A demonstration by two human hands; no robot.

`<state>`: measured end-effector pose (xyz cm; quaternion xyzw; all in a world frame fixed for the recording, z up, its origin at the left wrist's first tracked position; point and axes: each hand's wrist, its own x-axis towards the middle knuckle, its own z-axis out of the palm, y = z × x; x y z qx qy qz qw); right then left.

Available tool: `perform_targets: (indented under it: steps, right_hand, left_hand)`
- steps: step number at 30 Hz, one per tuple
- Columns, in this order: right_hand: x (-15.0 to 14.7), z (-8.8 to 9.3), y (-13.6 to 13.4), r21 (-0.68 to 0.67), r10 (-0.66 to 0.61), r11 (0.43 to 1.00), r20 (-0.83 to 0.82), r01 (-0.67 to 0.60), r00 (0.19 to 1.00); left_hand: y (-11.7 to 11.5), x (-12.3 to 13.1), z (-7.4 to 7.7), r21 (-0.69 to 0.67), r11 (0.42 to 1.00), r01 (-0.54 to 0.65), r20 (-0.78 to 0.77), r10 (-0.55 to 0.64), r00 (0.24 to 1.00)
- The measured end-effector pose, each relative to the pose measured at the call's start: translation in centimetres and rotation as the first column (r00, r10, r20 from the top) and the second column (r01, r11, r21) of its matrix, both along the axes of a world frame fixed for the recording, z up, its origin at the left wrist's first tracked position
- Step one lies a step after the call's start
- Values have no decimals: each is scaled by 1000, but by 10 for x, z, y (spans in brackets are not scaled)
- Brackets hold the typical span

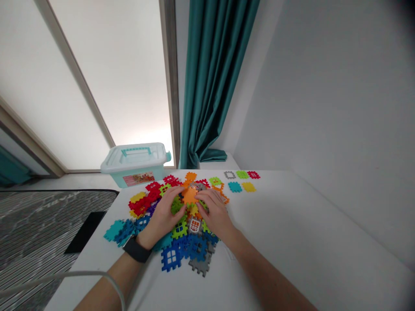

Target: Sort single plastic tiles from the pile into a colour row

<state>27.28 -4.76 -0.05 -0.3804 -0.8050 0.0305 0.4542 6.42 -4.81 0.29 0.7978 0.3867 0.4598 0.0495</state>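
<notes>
Between my two hands is a flat orange interlocking tile (190, 195) with toothed edges. My left hand (168, 211), a dark watch (137, 249) on its wrist, has its fingertips at the tile's left side. From the other side my right hand (214, 211) pinches the tile's right edge. Both sit over a heap of plastic tiles. Close below them lie a green window tile (180, 229) and a grey tile with a white window (195, 225). Nearer to me are blue tiles (171, 258) and a grey tile (201, 264).
Red tiles (139, 206) and teal tiles (114, 230) spread to the left. Apart at the back right lie several single tiles, one yellow (249, 187). A lidded storage box (136, 164) stands at the back left of the white table (285, 224). A pale cable (97, 273) crosses the lower left.
</notes>
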Motion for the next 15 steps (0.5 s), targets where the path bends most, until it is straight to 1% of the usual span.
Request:
perform_targets:
  steps: [5, 9, 15]
  right_hand:
    - [0, -4, 3, 30, 18, 999, -53, -16, 998]
    - [0, -3, 3, 32, 46, 999, -59, -44, 997]
    - [2, 3, 2, 17, 45, 999, -64, -44, 997]
  left_hand:
    - [0, 0, 5, -30, 999, 12, 41, -11, 999]
    - [-2, 0, 8, -44, 998, 36, 79, -32, 996]
    - [-3, 0, 10, -26, 999, 46, 51, -45, 998]
